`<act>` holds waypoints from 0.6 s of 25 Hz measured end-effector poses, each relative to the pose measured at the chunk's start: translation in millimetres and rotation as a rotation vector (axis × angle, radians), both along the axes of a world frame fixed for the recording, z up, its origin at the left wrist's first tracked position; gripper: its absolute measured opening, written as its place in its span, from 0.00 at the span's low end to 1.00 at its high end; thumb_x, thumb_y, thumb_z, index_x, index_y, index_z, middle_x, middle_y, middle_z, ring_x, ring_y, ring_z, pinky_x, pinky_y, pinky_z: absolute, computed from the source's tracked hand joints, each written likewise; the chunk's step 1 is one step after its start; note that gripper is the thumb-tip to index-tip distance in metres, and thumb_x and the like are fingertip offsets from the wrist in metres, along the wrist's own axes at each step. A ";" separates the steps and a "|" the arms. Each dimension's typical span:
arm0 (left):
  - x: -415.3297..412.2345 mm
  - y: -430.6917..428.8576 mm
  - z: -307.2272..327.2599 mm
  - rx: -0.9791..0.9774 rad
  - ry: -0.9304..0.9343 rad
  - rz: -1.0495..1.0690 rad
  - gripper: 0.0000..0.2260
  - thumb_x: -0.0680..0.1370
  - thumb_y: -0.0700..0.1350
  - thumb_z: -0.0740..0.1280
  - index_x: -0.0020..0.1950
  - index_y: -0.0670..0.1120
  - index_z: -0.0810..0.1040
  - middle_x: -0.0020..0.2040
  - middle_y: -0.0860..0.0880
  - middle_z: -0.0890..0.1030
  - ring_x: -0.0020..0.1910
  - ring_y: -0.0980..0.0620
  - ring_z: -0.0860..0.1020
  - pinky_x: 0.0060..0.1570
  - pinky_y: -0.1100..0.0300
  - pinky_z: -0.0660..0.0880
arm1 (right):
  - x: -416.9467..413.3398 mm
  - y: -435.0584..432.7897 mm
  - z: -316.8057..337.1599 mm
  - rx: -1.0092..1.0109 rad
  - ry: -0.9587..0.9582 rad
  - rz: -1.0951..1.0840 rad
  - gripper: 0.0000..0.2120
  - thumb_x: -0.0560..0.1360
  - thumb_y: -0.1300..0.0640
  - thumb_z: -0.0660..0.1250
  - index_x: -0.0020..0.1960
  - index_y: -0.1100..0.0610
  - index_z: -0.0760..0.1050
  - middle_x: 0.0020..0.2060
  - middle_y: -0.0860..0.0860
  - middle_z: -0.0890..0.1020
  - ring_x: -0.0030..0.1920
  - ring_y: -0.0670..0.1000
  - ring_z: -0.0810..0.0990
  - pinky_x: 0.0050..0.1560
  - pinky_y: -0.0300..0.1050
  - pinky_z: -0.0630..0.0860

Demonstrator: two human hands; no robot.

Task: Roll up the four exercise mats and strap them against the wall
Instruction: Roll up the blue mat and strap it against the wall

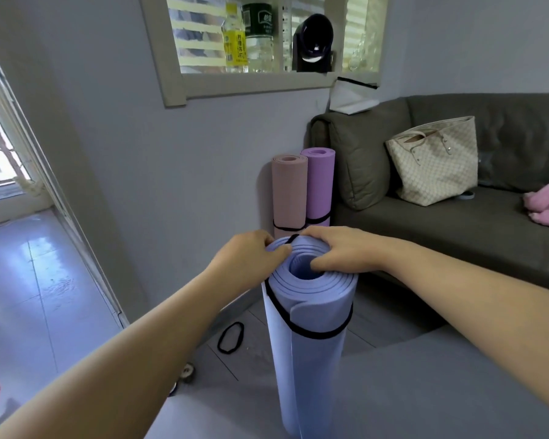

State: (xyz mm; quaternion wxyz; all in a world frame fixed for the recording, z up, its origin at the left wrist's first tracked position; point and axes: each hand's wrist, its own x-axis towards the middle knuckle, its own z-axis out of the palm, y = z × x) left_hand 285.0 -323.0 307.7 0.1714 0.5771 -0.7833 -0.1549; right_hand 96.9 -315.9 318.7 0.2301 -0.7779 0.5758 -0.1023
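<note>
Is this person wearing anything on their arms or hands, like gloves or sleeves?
No. The left hand and right hand are bare: no gloves, rings or watch show. No sleeves are in sight either, right up to the picture's edges.

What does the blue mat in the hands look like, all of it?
The blue mat is rolled into a tube of soft-looking foam, its layers spiralling round a hollow middle. It stands upright, its outer flap a little loose. A black band slants round it near the top. The left hand and the right hand grip its top rim.
</note>
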 end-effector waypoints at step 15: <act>11.2 -25.0 -14.2 0.324 0.653 0.199 0.13 0.80 0.39 0.61 0.34 0.44 0.74 0.30 0.49 0.76 0.31 0.53 0.74 0.37 0.60 0.76 | -8.8 4.2 -2.7 0.001 -0.090 -0.073 0.23 0.72 0.56 0.67 0.66 0.45 0.70 0.54 0.46 0.79 0.51 0.46 0.79 0.56 0.44 0.76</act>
